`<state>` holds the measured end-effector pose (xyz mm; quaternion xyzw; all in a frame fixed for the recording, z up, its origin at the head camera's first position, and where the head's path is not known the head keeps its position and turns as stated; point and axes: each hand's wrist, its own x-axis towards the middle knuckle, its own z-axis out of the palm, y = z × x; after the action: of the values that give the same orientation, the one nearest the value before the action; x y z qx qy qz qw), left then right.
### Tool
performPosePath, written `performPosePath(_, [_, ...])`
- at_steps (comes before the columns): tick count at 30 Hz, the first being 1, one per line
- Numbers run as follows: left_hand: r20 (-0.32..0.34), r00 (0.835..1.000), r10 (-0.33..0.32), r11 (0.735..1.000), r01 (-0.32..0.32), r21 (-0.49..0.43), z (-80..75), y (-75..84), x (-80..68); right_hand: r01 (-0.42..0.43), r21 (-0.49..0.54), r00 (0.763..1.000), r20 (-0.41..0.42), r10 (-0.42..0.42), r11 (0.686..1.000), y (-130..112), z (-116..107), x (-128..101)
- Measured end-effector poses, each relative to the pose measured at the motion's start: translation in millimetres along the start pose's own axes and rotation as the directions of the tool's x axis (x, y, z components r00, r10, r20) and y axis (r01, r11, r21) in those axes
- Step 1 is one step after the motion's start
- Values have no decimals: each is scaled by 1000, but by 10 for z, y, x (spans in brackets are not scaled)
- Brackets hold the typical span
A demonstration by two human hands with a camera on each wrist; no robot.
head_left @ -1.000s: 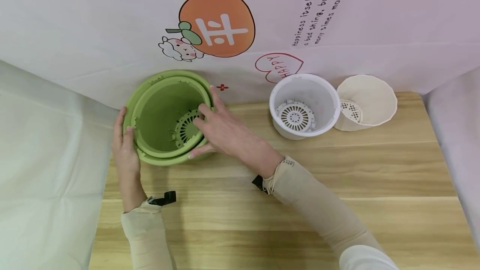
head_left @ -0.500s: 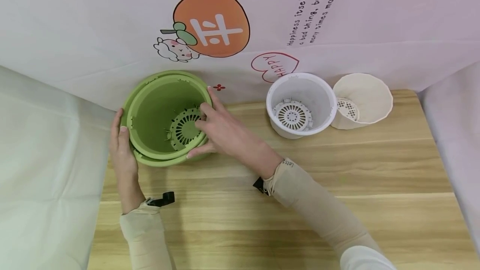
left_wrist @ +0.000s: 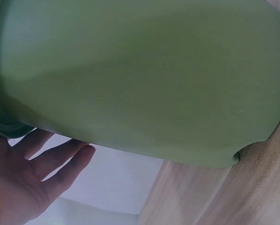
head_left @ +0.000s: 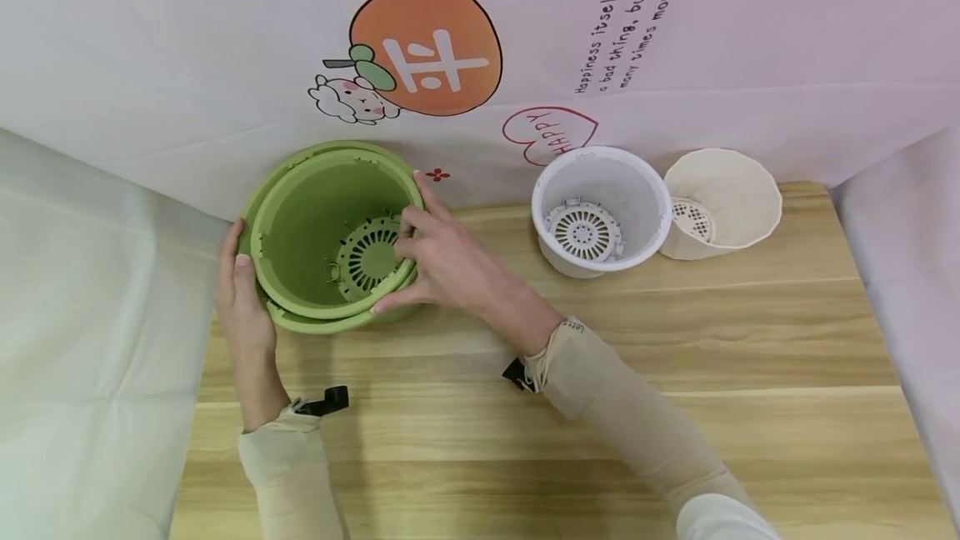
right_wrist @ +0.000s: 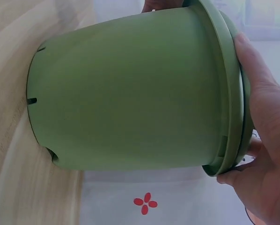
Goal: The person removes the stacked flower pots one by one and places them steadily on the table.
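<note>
Two green flowerpots stand nested at the left of the table in the head view. The inner green flowerpot (head_left: 300, 232) sits inside the outer green flowerpot (head_left: 322, 327), its rim slightly off-centre, and slots show in its base. My left hand (head_left: 247, 307) holds the outer pot's left side, thumb at the rim; in the left wrist view its fingers (left_wrist: 67, 173) lie along the wall. My right hand (head_left: 450, 261) grips the rim of the inner pot at the right, some fingers curled inside; the right wrist view shows other fingertips at the outside of the rims.
To the right stand a white flowerpot (head_left: 542, 215) with a slotted base and a cream pot (head_left: 742, 198) with a holed base, side by side. A printed cloth (head_left: 247, 40) rises behind the wooden table (head_left: 465, 440), and pale cloth hangs at both sides.
The inner pot has shifted slightly left within the outer pot, and more of its slotted base shows. Both hands keep their holds; the view has shifted a little.
</note>
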<state>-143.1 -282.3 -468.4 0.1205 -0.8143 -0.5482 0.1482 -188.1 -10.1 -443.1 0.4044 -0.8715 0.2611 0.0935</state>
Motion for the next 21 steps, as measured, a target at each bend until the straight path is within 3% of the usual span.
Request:
performPosePath(7, [-7,1000,6,1000,-6,3,2,2,4,45,12,992,-119,-43,999,-2,56,16])
performPosePath(15, [-20,1000,3,1000,-3,-8,-4,23,-15,74,23,979,-192,-68,997,-13,90,8])
performPosePath(21, [-49,998,41,998,-43,-42,14,9,-19,140,63,952,-284,-117,988,-29,79,13])
